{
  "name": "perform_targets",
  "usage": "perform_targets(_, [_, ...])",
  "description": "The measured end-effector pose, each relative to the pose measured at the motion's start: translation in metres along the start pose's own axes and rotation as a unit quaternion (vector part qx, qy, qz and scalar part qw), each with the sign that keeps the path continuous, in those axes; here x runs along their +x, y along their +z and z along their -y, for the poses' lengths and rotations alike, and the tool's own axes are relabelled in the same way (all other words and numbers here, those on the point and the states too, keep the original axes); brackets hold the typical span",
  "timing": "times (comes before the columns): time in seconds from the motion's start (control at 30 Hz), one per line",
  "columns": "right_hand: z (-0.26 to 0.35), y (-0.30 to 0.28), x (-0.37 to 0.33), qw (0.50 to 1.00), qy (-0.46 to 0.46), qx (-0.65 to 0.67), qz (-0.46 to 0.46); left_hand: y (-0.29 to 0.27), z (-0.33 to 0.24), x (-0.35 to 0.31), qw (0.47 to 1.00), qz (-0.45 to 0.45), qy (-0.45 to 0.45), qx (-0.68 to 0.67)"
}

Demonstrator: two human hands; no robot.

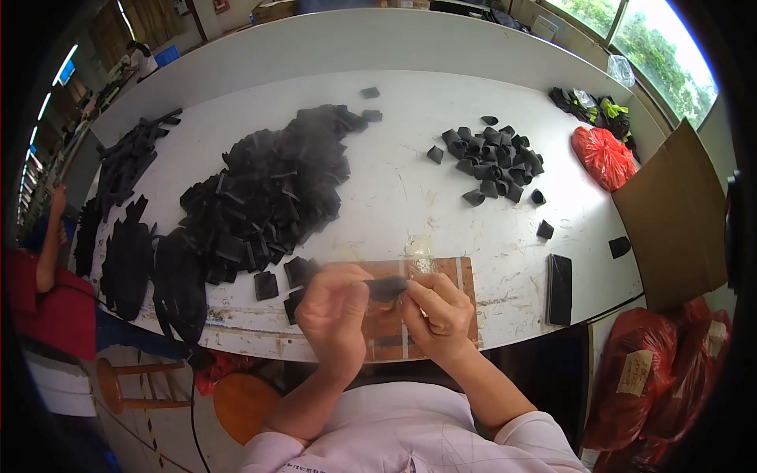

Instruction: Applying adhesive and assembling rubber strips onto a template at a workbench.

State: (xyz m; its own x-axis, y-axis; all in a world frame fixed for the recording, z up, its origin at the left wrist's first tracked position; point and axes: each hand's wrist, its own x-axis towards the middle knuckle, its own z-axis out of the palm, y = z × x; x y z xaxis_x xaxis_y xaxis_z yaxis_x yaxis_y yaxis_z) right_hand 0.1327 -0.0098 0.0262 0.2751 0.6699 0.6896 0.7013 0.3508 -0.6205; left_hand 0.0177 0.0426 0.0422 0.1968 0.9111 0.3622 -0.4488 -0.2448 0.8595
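Note:
Between my two hands is a small black fabric piece [386, 288], held above a brown board [461, 303] at the table's near edge. My left hand [335, 306] pinches its left end, fingers curled. At its right end the fingertips of my right hand [435, 307] are pressed together on it. A large heap of black fabric pieces [268, 189] lies to the left, some of them just beyond my left hand. Farther off to the right is a smaller pile of black rolled loops [493, 158].
Long black strips [134, 165] and black cloth bundles [177, 280] lie along the left edge. On the right are a black phone [559, 290], a red plastic bag [602, 158] and a cardboard sheet [670, 221]. A wooden stool [244, 406] stands below. Another person's arm [54, 236] shows at far left.

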Motion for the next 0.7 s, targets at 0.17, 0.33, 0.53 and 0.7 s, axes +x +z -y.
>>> perform_targets(0.17, [0.006, -0.012, 0.004, 0.995, 0.058, 0.078, -0.033, -0.004, -0.001, -0.002, 1.000, 0.008, -0.017, 0.013])
perform_targets(0.33, [0.016, -0.019, 0.031, 0.999, -0.012, 0.017, 0.041, 0.000, 0.001, -0.001, 1.000, -0.004, -0.016, -0.014])
perform_targets(0.53, [0.018, -0.012, 0.028, 0.997, -0.053, -0.023, 0.058, -0.005, -0.001, -0.004, 0.999, 0.010, -0.027, -0.018])
perform_targets(0.7, [-0.020, 0.015, -0.014, 0.997, -0.023, -0.053, 0.059, -0.007, 0.003, -0.005, 0.999, 0.033, -0.015, 0.015])
